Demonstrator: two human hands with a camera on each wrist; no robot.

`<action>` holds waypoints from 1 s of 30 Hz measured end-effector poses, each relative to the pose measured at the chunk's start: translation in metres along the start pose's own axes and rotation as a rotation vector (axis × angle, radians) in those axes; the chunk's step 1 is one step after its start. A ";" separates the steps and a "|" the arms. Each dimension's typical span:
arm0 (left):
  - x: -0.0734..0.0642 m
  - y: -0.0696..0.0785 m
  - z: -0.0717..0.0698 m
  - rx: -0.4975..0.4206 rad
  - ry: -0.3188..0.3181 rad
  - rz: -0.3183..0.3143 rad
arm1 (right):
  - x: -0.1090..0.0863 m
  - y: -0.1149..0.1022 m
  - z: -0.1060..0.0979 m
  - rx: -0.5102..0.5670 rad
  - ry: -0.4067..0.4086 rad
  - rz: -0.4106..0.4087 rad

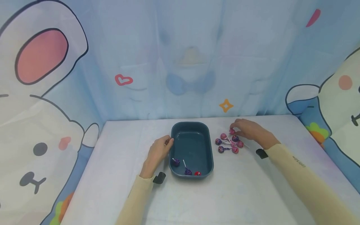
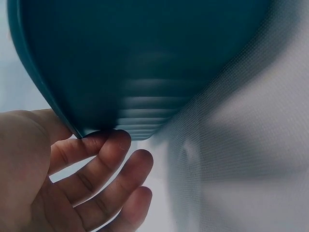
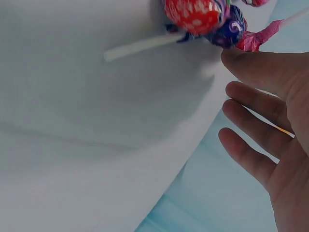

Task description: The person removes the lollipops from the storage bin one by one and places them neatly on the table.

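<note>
A dark teal rectangular container (image 1: 192, 145) stands in the middle of the table in the head view. My left hand (image 1: 158, 150) grips its left rim, the thumb over the edge and fingertips against the outer wall. Inside, near the front, lie a purple lollipop (image 1: 176, 162), another purple lollipop (image 1: 188, 172) and a red one (image 1: 197, 173). To the right, my right hand (image 1: 251, 130) pinches a pink lollipop (image 1: 232, 131) at the back of a loose pile. In the right wrist view the thumb (image 3: 260, 67) touches the wrapped candies; the index finger is hidden.
Several pink and purple lollipops (image 1: 235, 150) lie beside the container's right wall, some sticks crossing. A white cloth covers the table (image 1: 225, 197). Behind it hangs a pale blue printed curtain (image 1: 140, 56).
</note>
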State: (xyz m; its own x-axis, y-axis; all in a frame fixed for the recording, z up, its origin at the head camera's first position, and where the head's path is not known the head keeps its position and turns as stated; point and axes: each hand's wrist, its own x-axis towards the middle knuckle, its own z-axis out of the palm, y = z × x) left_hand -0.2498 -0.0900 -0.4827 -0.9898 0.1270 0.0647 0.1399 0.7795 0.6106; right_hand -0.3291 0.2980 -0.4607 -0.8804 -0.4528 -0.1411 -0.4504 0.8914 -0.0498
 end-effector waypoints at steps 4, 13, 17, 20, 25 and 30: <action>0.000 0.000 -0.001 -0.006 0.000 0.004 | -0.001 -0.003 0.002 -0.010 0.010 -0.011; -0.001 0.001 -0.001 -0.009 -0.002 0.005 | 0.000 -0.002 0.008 -0.040 0.006 -0.007; -0.002 0.001 -0.002 -0.016 -0.003 0.002 | 0.001 -0.002 0.010 -0.034 0.001 0.015; -0.002 0.001 -0.001 -0.018 -0.005 -0.003 | 0.001 -0.002 0.012 -0.029 -0.001 0.022; -0.001 0.001 -0.001 -0.018 -0.005 -0.004 | -0.001 -0.002 0.012 -0.014 -0.002 0.043; -0.001 0.001 -0.001 -0.014 0.000 0.002 | -0.002 -0.002 0.010 0.005 0.009 0.074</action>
State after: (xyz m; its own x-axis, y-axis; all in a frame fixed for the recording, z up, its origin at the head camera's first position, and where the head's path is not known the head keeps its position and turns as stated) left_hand -0.2482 -0.0902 -0.4815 -0.9895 0.1284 0.0657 0.1413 0.7704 0.6218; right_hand -0.3251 0.2977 -0.4704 -0.9124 -0.3860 -0.1361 -0.3836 0.9224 -0.0448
